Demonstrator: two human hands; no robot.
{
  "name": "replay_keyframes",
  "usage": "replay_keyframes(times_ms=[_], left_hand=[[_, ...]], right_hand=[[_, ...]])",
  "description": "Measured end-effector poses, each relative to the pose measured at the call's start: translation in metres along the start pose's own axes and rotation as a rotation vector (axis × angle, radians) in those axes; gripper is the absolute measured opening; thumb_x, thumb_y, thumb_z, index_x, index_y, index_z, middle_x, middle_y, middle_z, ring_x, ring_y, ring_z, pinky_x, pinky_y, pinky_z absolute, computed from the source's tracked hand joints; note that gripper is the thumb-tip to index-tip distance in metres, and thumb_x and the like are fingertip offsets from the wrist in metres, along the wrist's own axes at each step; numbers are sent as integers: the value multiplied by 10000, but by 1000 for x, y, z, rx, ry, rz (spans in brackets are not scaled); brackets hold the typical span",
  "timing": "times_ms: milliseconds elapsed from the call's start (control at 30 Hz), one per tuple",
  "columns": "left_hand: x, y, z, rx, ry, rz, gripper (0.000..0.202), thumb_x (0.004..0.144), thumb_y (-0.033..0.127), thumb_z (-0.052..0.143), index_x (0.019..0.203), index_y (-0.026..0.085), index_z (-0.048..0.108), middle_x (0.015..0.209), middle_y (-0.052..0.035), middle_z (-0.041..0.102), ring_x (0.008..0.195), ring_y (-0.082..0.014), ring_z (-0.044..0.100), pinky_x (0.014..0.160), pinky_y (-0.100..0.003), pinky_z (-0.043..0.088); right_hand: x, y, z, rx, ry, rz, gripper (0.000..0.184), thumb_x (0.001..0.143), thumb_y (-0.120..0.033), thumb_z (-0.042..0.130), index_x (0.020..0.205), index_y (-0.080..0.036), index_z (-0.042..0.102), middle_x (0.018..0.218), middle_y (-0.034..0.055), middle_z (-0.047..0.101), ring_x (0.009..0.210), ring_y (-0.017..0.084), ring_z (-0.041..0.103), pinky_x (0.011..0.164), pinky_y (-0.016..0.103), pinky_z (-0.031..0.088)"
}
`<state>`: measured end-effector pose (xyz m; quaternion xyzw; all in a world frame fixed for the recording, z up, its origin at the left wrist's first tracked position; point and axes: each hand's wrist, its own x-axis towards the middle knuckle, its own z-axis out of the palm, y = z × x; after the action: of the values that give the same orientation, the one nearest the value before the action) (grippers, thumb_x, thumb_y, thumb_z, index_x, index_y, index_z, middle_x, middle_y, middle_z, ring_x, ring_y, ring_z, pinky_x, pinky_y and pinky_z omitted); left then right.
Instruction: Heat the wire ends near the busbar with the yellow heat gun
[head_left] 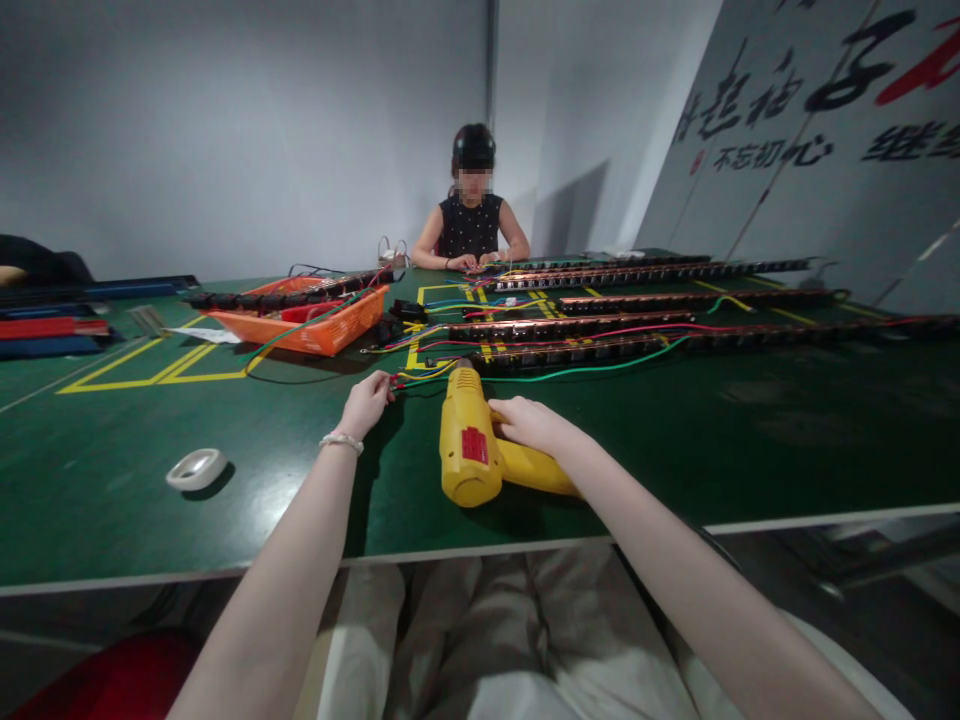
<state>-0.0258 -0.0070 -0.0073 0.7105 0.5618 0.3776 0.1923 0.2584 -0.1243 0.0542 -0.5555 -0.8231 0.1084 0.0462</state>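
My right hand [529,422] is wrapped round the handle of a yellow heat gun [461,455]. The gun lies low over the table with its nozzle pointing away from me, close to several thin coloured wires. To its left, my left hand [367,402] is closed in a pinch on the wire ends, where small red terminals [399,386] show at the fingertips. From there yellow and green wires [570,373] run right, toward a long black strip with copper-coloured parts [600,350]. How many wires my left fingers hold cannot be made out.
An orange basket [330,332] holding another strip stands beyond my left hand. A roll of white tape [196,469] lies at the left. More long strips [637,302] cover the far right of the green table [300,520]. Opposite sits a person [471,225], hands on wires.
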Motion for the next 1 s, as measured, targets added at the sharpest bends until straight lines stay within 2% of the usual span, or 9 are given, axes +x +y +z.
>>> replay_keyframes(times_ms=[233,500,633,733,1000], left_hand=[[1,-3,1,0,5,0,293,836,378,357,882,182,570,658,-7,598,590,-107,519,577,-205,371],[0,0,-2,23,-2,6,311,815,388,365,884,172,579,701,-19,614,658,-120,530,629,-215,378],[-1,4,-5,8,-12,1,326,758,395,390,882,159,579,832,-38,624,766,-140,520,682,-227,378],[-3,7,-8,-91,-54,-6,339,690,404,438,871,146,563,827,-31,602,756,-137,500,664,-222,372],[-5,4,-10,-147,-81,12,328,680,409,464,855,147,555,798,-9,572,725,-117,474,635,-205,353]], right_hand=[[1,-18,8,-60,9,-94,205,824,-240,433,1002,-198,525,987,67,623,891,222,604,637,259,369],[16,-47,18,-127,70,-194,202,819,-203,443,1001,-185,529,996,81,634,921,222,611,683,275,414],[27,-64,21,-137,87,-213,197,828,-217,450,1001,-184,540,1008,82,636,928,225,614,706,290,436],[32,-73,20,-117,86,-211,196,836,-236,462,1005,-186,547,1019,79,634,950,235,610,722,303,445],[35,-75,22,-115,115,-236,186,826,-203,455,979,-178,557,991,82,642,934,237,621,701,299,447]])
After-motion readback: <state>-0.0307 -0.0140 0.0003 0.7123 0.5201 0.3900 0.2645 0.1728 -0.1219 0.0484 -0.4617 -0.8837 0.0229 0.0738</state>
